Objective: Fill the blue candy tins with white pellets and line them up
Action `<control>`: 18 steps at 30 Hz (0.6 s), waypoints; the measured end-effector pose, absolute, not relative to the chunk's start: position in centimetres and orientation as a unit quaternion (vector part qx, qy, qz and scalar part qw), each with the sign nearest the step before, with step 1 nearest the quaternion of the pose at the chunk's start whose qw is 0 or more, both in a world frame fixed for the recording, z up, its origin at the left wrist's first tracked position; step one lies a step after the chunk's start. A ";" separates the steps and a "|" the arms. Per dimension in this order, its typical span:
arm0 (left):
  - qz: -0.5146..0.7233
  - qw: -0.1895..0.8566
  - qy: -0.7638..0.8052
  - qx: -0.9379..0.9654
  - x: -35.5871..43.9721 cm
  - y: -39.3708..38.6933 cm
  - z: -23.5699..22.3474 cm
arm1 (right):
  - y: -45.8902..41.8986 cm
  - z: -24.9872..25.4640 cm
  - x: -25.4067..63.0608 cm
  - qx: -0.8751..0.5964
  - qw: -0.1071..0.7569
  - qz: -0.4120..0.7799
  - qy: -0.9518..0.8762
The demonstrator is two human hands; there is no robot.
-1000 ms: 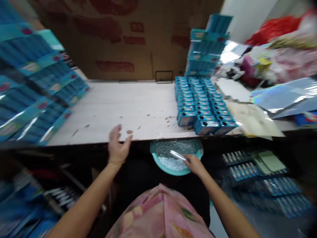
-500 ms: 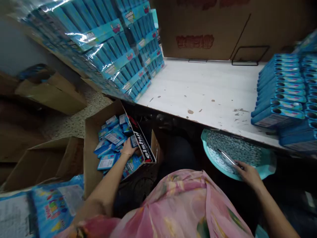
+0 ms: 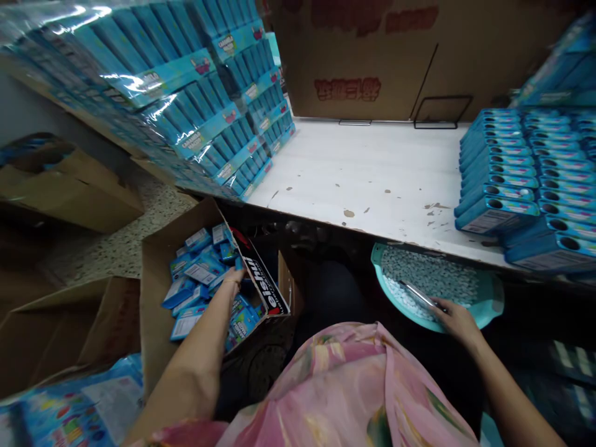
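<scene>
My left hand [image 3: 231, 278] reaches into an open cardboard carton [image 3: 156, 248] of small blue printed boxes [image 3: 201, 273]. Its fingers are closed around one small blue box [image 3: 239, 262], near the carton's printed flap. On the other side, my right hand [image 3: 454, 318] grips a slim, shiny metal tool [image 3: 418, 293]; its exact kind is unclear. The tool's tip rests over small pale pieces [image 3: 428, 273], which look like candies, in a turquoise basin [image 3: 498, 295] below the table edge.
A white table [image 3: 367, 167] with worn paint spans the front. Wrapped stacks of blue display boxes [image 3: 186, 93] stand at its left, rows of blue boxes [image 3: 498, 180] at its right. Behind is a large cardboard panel [image 3: 354, 56]. More cartons [image 3: 93, 192] and blue bags [image 3: 88, 403] lie at left.
My left hand has closed on a small blue box and drawn it up slightly. The right hand keeps its tool over the basin. The whole view has shifted a little.
</scene>
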State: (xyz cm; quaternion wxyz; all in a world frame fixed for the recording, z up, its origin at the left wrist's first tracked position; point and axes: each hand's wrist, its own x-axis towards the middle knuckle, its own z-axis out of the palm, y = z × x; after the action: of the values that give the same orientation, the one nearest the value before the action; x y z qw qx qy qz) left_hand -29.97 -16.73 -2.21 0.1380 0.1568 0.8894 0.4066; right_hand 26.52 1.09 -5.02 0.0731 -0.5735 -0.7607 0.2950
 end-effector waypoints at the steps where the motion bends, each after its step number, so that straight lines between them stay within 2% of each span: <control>1: 0.418 0.131 0.888 0.138 -30.0 -17.2 -1.6 | 1.2 -5.0 26.6 -0.572 0.070 0.298 -0.761; 6: 0.586 0.007 0.788 0.188 -27.7 -20.0 3.6 | 2.1 -5.2 26.8 -0.581 0.055 0.299 -0.755; 8: 0.620 0.005 0.739 0.264 -25.1 -20.4 6.0 | 2.5 -5.3 26.6 -0.575 0.048 0.301 -0.759; 12: 0.592 0.106 0.716 0.355 -18.3 -18.4 8.9 | 2.1 -4.7 25.9 -0.553 0.047 0.288 -0.780; 15: 0.550 0.251 0.691 0.397 -13.4 -15.3 8.7 | 1.3 -3.2 25.6 -0.556 0.018 0.250 -0.792; 18: 0.495 0.405 0.649 0.412 -9.5 -12.0 7.1 | 1.3 -1.3 26.0 -0.581 -0.040 0.159 -0.797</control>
State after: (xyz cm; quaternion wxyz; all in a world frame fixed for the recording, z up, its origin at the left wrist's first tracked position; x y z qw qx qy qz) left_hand -9.53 -11.97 7.05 0.4050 0.4120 0.6488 0.4953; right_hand 26.01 1.26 -1.30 -0.0400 -0.5809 -0.7973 0.1590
